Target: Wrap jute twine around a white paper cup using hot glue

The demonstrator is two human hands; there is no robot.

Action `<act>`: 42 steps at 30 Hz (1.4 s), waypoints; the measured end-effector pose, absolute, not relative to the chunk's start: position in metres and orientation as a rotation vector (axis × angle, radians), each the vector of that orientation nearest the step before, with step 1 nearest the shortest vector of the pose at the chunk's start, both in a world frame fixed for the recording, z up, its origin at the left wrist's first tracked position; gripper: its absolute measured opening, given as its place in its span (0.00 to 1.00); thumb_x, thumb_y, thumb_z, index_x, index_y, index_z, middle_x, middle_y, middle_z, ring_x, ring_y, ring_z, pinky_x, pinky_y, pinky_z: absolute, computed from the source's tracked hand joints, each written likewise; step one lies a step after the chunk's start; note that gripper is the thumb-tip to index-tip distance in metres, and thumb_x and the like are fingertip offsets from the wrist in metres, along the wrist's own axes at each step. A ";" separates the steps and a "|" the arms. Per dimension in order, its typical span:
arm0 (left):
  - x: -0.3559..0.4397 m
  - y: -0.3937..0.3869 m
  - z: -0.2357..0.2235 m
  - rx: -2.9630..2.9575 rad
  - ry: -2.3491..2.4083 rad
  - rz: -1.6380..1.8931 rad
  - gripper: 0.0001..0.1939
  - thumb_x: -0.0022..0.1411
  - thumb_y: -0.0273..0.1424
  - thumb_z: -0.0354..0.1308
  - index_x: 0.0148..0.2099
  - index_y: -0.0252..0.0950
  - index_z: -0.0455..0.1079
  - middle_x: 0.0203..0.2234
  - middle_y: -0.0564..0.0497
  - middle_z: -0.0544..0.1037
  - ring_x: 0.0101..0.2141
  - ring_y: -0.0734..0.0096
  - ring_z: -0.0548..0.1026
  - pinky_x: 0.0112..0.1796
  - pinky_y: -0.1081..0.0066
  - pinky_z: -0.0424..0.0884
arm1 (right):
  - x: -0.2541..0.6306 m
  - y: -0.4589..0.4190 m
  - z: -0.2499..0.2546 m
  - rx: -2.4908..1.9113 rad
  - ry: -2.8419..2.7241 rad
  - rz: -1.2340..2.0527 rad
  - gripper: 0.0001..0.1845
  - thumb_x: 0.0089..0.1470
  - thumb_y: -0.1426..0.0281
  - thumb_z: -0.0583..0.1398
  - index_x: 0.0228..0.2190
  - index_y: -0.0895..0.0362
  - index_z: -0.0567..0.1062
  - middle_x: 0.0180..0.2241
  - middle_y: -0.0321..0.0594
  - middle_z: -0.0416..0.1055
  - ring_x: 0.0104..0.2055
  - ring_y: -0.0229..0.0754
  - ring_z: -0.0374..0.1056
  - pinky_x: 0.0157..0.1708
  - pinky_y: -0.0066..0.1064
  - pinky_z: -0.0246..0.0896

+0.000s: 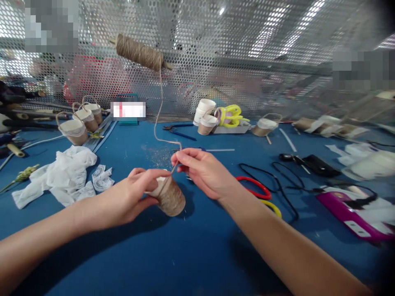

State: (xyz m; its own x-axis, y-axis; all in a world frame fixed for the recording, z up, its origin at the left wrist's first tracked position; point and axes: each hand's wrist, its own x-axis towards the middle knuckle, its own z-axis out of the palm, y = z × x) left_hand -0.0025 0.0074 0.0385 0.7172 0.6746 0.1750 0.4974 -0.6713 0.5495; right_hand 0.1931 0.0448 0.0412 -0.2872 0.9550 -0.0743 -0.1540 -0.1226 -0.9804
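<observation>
My left hand [135, 193] grips a small cup [173, 199] wrapped in brown fibre, tilted over the blue table, with its pale rim towards my fingers. My right hand [200, 168] pinches a thin twine [159, 119] just above the cup's upper side. That twine runs up to a spool [138, 51] mounted on the perforated metal screen. A short piece of twine passes between my right fingertips and the cup near my left index finger. What lies inside the cup is hidden from me.
White lace fabric [68, 172] lies at left, near several finished handled cups [74, 130]. Blue-handled pliers [182, 132] lie ahead. Red-handled scissors [254, 187] rest by my right forearm, beside a black cord [285, 201] and a magenta power strip [342, 213].
</observation>
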 end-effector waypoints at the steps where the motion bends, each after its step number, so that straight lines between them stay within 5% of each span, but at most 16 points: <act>1: -0.003 0.009 0.038 2.329 0.896 0.515 0.23 0.60 0.21 0.48 0.56 0.32 0.46 0.40 0.42 0.75 0.42 0.64 0.72 0.44 0.62 0.66 | 0.196 0.040 0.045 -1.015 -1.239 1.508 0.05 0.44 0.67 0.63 0.22 0.56 0.75 0.26 0.32 0.71 0.28 0.30 0.63 0.30 0.24 0.57; 9: -0.006 0.015 0.030 1.887 0.818 0.517 0.25 0.62 0.26 0.49 0.58 0.38 0.45 0.43 0.45 0.73 0.43 0.67 0.72 0.41 0.69 0.67 | 0.207 0.023 0.044 -1.097 -1.224 1.318 0.09 0.42 0.63 0.65 0.23 0.56 0.75 0.23 0.33 0.70 0.27 0.32 0.65 0.29 0.26 0.59; 32: -0.004 0.005 0.033 2.044 0.722 0.561 0.27 0.63 0.24 0.48 0.61 0.36 0.42 0.37 0.48 0.75 0.43 0.71 0.71 0.46 0.69 0.64 | 0.205 0.027 0.019 -1.189 -1.333 1.266 0.09 0.45 0.64 0.62 0.24 0.58 0.73 0.23 0.35 0.70 0.25 0.33 0.64 0.27 0.28 0.59; 42: -0.003 0.003 0.033 2.054 0.664 0.560 0.31 0.63 0.23 0.49 0.63 0.41 0.38 0.43 0.46 0.74 0.43 0.70 0.72 0.43 0.72 0.68 | 0.200 0.024 0.015 -1.244 -1.433 1.295 0.09 0.48 0.65 0.59 0.23 0.58 0.70 0.21 0.33 0.67 0.25 0.33 0.61 0.29 0.28 0.58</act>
State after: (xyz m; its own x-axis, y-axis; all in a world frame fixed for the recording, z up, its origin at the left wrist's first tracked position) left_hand -0.0029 0.0031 0.0332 0.7555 0.6406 0.1375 0.2435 -0.4693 0.8488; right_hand 0.2000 0.0245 0.0153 -0.1768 0.9834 -0.0419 0.1409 -0.0169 -0.9899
